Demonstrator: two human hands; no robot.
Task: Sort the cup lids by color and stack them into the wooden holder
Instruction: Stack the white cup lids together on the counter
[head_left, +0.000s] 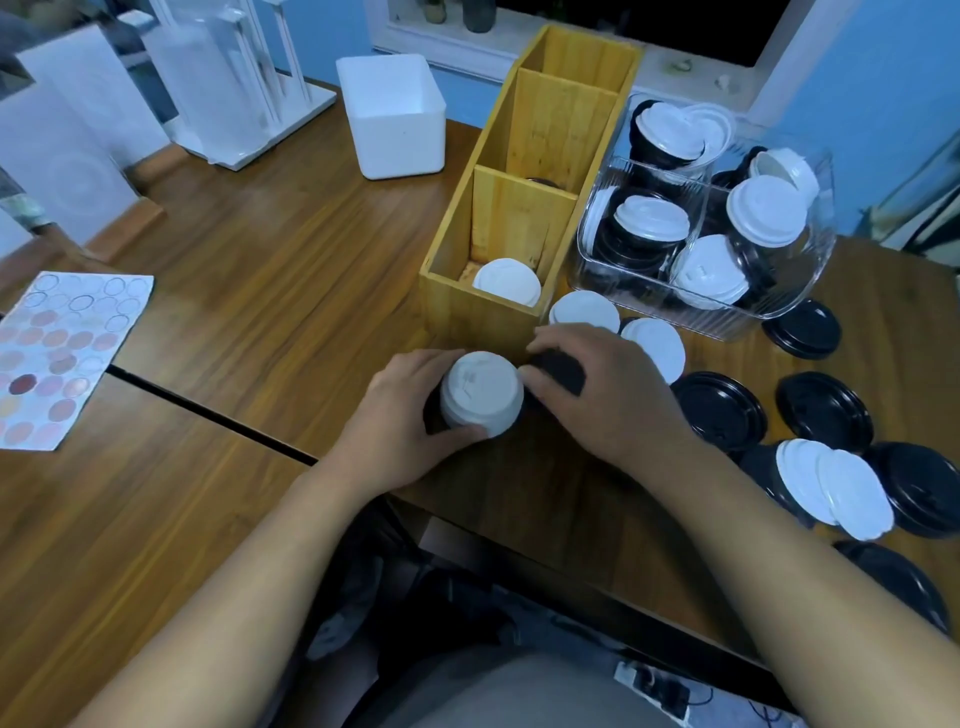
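From my remote seat I see the wooden holder (519, 208) standing on the table (260, 291) with its long axis running away from me toward the window. It is split by upright dividers into three compartments in a row. The nearest compartment holds a white lid (506, 283) lying flat, top up. Just in front of the holder's near end, my left hand (400, 415) is curled round a short stack of white lids (482, 392), with the thumb on the near side and the fingers wrapped round the far side. The stack is tipped so that its top faces up at the camera. Raised marks show on the top lid, but I cannot read them. A dark edge shows under the stack on its left; I cannot tell what it is. My right hand (608, 400) sits right beside the stack, its fingers bent over a black lid (558, 370) that it pinches between thumb and fingertips. Two loose white lids (584, 312) lie flat between the holder and a clear plastic bin (691, 312), which is heaped with black and white lids pointing every way. To the right, several loose black lids (823, 413) lie flat on the table, and a pair of white lids (831, 488) leans across some of them. I can make out no brand or label anywhere.
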